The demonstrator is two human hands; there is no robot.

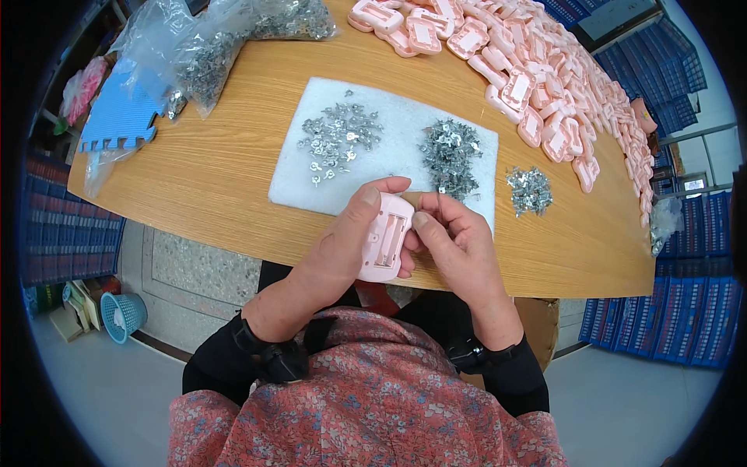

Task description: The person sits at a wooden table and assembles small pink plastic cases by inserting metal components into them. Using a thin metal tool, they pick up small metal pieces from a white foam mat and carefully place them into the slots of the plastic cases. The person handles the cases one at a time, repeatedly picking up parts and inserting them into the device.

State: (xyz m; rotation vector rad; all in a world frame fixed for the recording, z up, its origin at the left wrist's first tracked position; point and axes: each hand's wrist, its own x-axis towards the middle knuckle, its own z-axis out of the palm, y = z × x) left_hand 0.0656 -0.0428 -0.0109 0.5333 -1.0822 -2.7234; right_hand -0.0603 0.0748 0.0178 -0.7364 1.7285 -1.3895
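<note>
My left hand is closed round a pale pink plastic casing, its battery compartment facing up. Beside the casing's right edge, my right hand has thumb and forefinger pinched together; whatever small piece they may hold is too hidden to name. A white foam sheet lies just beyond both hands. On it, a loose spread of small metal contact pieces is at the left and a denser heap of metal pieces at the right.
Pink casings are piled along the far right of the wooden table. Another small metal heap sits right of the foam. Clear bags of metal parts and a blue foam mat occupy the far left. Blue bins stand beyond the table.
</note>
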